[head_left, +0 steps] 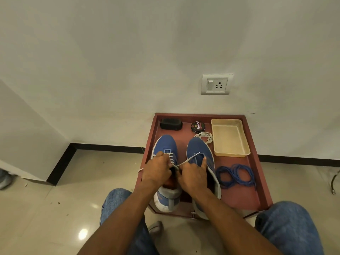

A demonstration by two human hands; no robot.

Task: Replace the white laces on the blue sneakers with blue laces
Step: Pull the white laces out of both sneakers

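Laces come out first: my left hand (159,167) steadies the left sneaker (165,162) on the red tray (257,181), its grip holding the upper, while my right hand (194,176) pinches the white lace (189,160), drawing it free. Blue laces (235,174) wait right of the sneakers.

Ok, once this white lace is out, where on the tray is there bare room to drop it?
Bare tray floor lies nearer you than the blue laces. The cream basket also holds nothing. It is crowded around the removed white lace and polish tin.
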